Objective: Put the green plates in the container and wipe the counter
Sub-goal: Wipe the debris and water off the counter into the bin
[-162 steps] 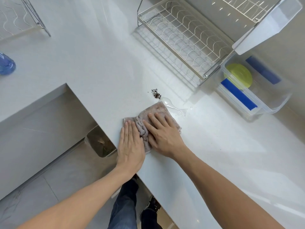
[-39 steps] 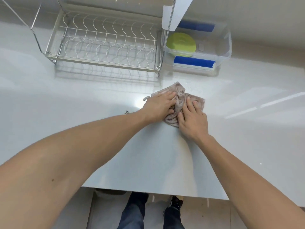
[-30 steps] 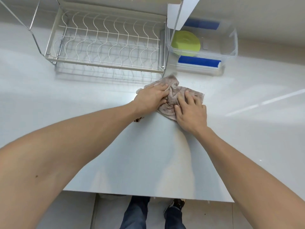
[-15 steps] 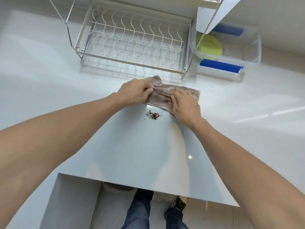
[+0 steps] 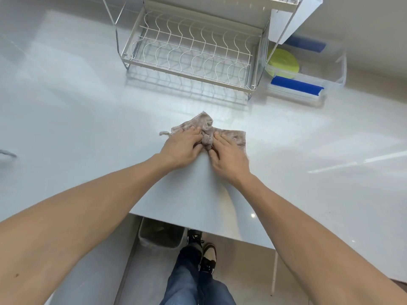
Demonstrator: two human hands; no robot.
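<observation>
Left hand (image 5: 181,148), right hand (image 5: 229,155) closer — cloth (image 5: 207,139) between

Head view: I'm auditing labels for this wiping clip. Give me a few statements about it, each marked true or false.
1. Both the left hand and the right hand rest on the cloth. True.
2. The dish rack's lower tier holds no dishes. True.
3. The green plates stand in that rack. False: they lie in the clear container beside it.
4. The cloth lies spread flat. False: it is bunched into a ridge between the hands.
</observation>
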